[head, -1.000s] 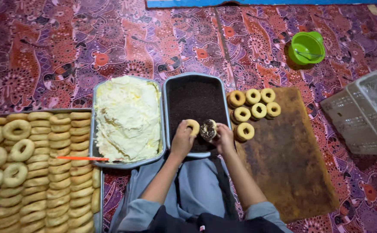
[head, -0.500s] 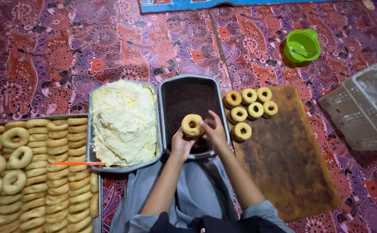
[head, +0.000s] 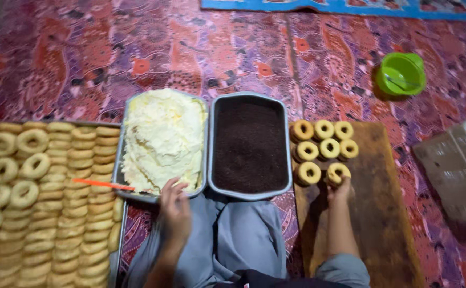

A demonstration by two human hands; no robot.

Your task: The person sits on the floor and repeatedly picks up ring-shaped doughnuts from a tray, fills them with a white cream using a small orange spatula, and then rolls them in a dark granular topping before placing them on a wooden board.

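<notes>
My right hand [head: 340, 188] rests on a wooden board [head: 382, 213], fingers on a ring doughnut [head: 338, 172] set beside several other doughnuts [head: 323, 141] in rows. My left hand [head: 173, 208] sits by the near rim of a grey tray of pale cream [head: 163, 140], fingers curled, next to an orange spatula [head: 104, 185] lying across the tray's edge. It holds nothing that I can see. Between the hands stands a grey tray of dark brown sprinkles [head: 250, 144].
A big tray of plain ring doughnuts [head: 41, 202], stacked in rows, fills the left. A green bowl [head: 400, 73] stands at the far right on the patterned mat. A grey plastic crate [head: 456, 165] lies at the right edge. My grey-trousered knees [head: 233, 240] are below the trays.
My right hand has carried the doughnut from over the sprinkle tray to the board on the right. My left hand has drawn back to the cream tray's near rim.
</notes>
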